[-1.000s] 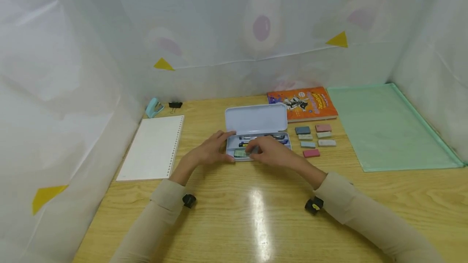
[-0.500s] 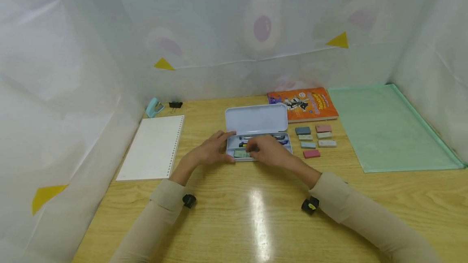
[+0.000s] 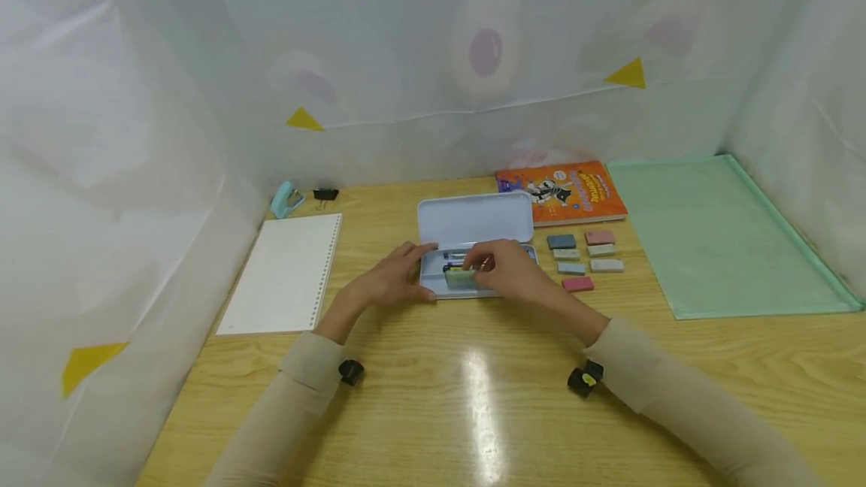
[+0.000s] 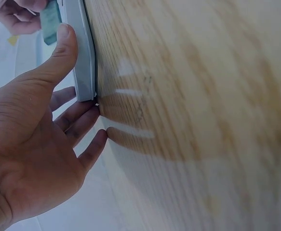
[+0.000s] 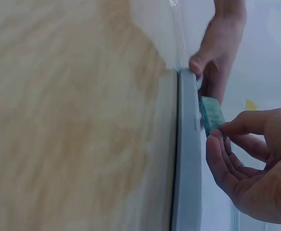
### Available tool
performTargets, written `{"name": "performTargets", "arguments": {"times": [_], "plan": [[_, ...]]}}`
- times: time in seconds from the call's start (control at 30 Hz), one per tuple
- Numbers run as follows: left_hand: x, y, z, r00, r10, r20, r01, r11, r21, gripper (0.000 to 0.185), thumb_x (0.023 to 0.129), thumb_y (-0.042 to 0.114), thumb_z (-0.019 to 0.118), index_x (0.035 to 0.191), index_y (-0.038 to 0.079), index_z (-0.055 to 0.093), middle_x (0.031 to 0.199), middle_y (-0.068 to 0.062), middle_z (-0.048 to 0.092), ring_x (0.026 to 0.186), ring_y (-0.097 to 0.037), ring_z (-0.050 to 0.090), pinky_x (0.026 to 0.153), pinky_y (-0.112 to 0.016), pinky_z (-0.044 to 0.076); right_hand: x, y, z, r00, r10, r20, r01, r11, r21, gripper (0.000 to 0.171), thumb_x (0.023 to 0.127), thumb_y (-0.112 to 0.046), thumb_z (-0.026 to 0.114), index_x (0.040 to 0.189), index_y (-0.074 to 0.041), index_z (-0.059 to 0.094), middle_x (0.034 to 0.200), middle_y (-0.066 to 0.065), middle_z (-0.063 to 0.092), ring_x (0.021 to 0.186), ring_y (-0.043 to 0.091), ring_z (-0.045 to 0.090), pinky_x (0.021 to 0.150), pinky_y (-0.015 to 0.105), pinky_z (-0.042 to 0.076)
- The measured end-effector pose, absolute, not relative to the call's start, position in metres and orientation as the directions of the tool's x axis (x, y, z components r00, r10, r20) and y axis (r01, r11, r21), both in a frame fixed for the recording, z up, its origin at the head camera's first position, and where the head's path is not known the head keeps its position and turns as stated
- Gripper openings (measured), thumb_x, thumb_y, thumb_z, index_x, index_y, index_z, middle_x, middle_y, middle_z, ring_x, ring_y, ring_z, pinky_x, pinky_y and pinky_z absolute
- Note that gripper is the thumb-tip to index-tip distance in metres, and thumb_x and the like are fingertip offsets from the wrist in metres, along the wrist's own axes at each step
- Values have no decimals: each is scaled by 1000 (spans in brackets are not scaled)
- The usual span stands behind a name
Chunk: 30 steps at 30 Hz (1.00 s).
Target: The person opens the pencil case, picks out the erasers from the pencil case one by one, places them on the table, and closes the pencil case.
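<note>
Green eraser (image 5: 211, 114) between right-hand fingertips (image 5: 216, 139), clear from wrist only.

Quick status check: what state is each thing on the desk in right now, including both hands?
Pencil case: lid open, pens inside.
Green eraser: pinched, raised over the case's front edge.
Right hand: grip on the green eraser.
Left hand: fingers straight, steadying the case's left end.
Loose erasers: flat on the desk.
Book: closed.
Notebook: closed, flat.
</note>
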<state>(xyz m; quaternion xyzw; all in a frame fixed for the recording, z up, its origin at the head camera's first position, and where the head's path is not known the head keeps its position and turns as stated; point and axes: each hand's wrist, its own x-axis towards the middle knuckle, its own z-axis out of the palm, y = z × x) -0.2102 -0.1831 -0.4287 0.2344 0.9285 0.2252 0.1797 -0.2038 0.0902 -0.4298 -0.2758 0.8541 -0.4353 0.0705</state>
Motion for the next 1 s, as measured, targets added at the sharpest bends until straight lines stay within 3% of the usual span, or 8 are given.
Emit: {"name": "performTargets", "arguments": {"times": [0.43, 0.67, 0.9, 1.0], "plan": [[-210, -182, -428, -830, 502, -244, 348, 807, 476, 96, 91, 46, 79, 166, 23, 24, 155, -11, 39, 146, -29, 37, 121, -47, 34, -203, 197, -416, -903, -418, 99, -331, 529, -782, 14, 97, -6, 69, 108, -10, 77, 107, 7, 74, 90, 22, 67, 77, 26, 55], [-209, -182, -430, -830, 503, -242, 345, 803, 486, 95, 92, 45, 79, 167, 22, 24, 156, -12, 39, 146, -30, 37, 122, -47, 34, -188, 252, -410, -933, -351, 76, -289, 610, -738, 14, 101, -12, 67, 113, -9, 75, 116, 12, 71, 88, 14, 67, 72, 24, 54], [-211, -182, -431, -828, 509, -236, 357, 802, 478, 95, 92, 46, 78, 166, 23, 24, 155, -12, 39, 146, -29, 38, 121, -47, 34, -176, 297, -412, -936, -351, -31, -223, 659, -718, 17, 105, -15, 63, 118, -7, 72, 97, 12, 72, 76, 23, 65, 66, 30, 52], [-212, -183, -431, -828, 509, -235, 357, 802, 478, 95, 92, 46, 79, 166, 23, 24, 155, -12, 39, 145, -29, 38, 121, -47, 35, -172, 308, -414, -928, -371, -35, -243, 673, -698, 17, 105, -12, 63, 118, -7, 72, 96, 8, 72, 75, 21, 65, 67, 29, 52]]}}
